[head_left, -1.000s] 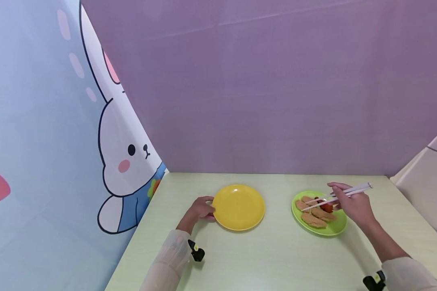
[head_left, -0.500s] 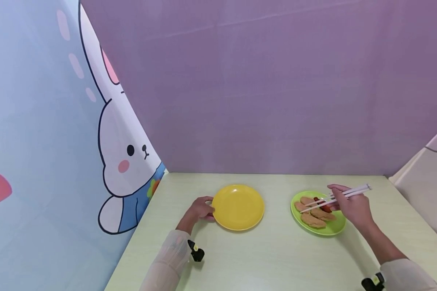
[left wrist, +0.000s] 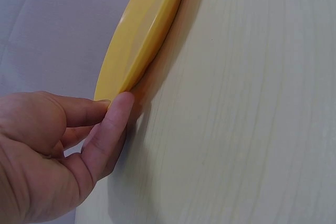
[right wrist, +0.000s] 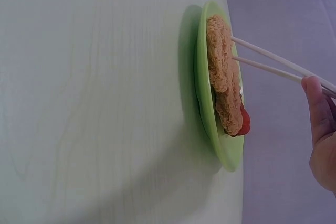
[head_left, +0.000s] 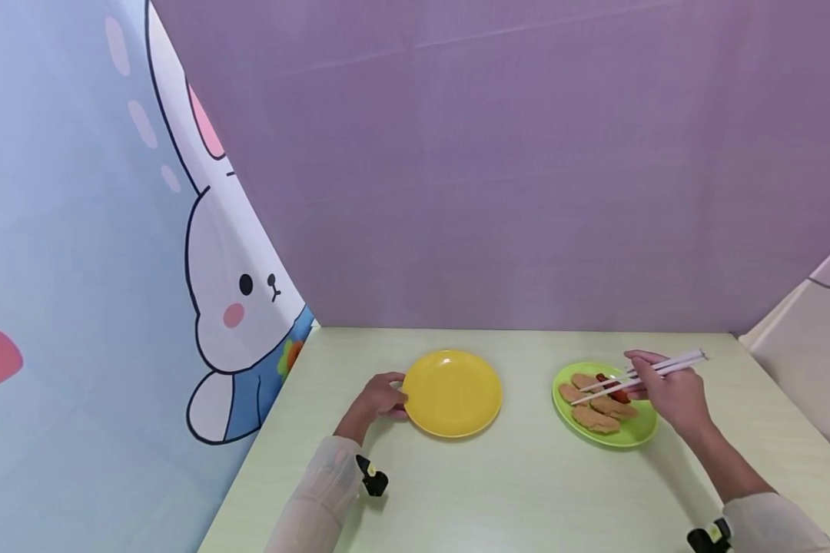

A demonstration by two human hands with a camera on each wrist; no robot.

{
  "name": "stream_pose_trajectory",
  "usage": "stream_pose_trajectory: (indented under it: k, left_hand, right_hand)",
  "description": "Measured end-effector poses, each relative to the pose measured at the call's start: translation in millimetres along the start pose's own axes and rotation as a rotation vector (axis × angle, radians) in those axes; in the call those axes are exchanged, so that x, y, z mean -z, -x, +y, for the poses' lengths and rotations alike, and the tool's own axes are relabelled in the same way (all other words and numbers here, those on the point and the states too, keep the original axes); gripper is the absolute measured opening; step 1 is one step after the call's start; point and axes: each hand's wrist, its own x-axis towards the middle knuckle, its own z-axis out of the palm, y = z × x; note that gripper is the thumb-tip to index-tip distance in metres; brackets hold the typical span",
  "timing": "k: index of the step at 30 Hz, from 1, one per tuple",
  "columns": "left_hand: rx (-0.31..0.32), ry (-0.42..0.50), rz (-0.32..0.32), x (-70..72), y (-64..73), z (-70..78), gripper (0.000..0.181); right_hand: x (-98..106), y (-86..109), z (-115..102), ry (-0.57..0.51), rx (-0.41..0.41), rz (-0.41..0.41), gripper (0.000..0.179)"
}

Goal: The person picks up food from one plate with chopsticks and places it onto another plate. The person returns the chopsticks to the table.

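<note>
My left hand (head_left: 383, 395) pinches the near-left rim of a yellow plate (head_left: 453, 393); the left wrist view has the thumb and fingertips right at the edge of the plate (left wrist: 139, 40). In my right hand (head_left: 679, 395) is a pair of white chopsticks (head_left: 671, 364), held slanting down to the left. Their tips reach over a green plate (head_left: 639, 438) bearing several breaded fried pieces (head_left: 595, 419) and a red piece (head_left: 617, 395). In the right wrist view the chopsticks (right wrist: 275, 66) end at the far side of a breaded piece (right wrist: 219, 51), where their tips are hidden.
Both plates stand on a pale wood-grain table (head_left: 498, 491). Behind it rises a purple cloth wall (head_left: 491, 192), with a blue rabbit-print sheet (head_left: 97, 269) to the left and a whitish panel (head_left: 816, 369) at the right. Black wrist devices (head_left: 372, 476) sit by both sleeves.
The chopstick tips have shifted slightly left and down over the breaded pieces, and less of the red piece shows than a second ago. My left hand and the yellow plate stay put.
</note>
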Motion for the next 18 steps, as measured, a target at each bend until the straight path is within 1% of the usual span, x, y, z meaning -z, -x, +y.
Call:
stream_pose_trajectory:
  k: [6,18]
  left_hand:
    - [0.004,0.012,0.002,-0.2,-1.0,-1.0,0.053]
    - [-0.011,0.014,0.002,-0.1,-0.3,-0.9,0.054]
  right_hand:
    - [1.5,-1.5,4.0,-0.021,0.006,0.008,0.050]
    - [0.6,-3.6,3.2,-0.125,-0.005,0.054,0.049]
